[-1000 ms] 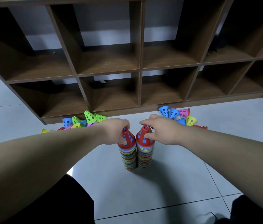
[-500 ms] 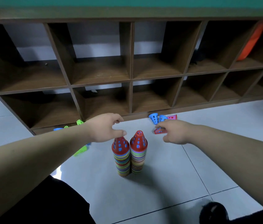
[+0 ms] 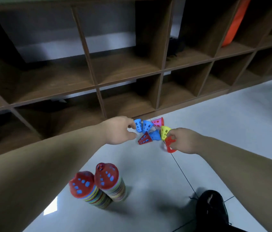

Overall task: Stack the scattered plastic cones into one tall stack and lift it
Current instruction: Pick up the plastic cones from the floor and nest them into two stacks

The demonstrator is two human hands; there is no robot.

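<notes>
Two stacks of many-coloured plastic cones stand side by side on the floor, the left stack (image 3: 83, 186) and the right stack (image 3: 109, 180), each topped by a red cone. Farther off, by the shelf foot, lie loose cones: a blue cone (image 3: 138, 125), another blue cone (image 3: 147, 126), a pink cone (image 3: 158, 122), a red cone (image 3: 145, 138), a third blue cone (image 3: 155, 135) and a yellow cone (image 3: 164, 132). My left hand (image 3: 121, 130) reaches to the nearest blue cone, fingers spread just short of it. My right hand (image 3: 184, 141) pinches a red cone (image 3: 170, 144) off the floor.
A low dark wooden shelf unit (image 3: 131, 76) with open compartments runs along the back, an orange thing (image 3: 232, 25) in its upper right compartment. The floor (image 3: 215, 124) is pale tile. A black shoe (image 3: 212, 208) is at the lower right.
Both hands have left the tops of the two stacks and moved forward to the loose cones at the right. My right hand has taken hold of a red cone. The view has swung right.
</notes>
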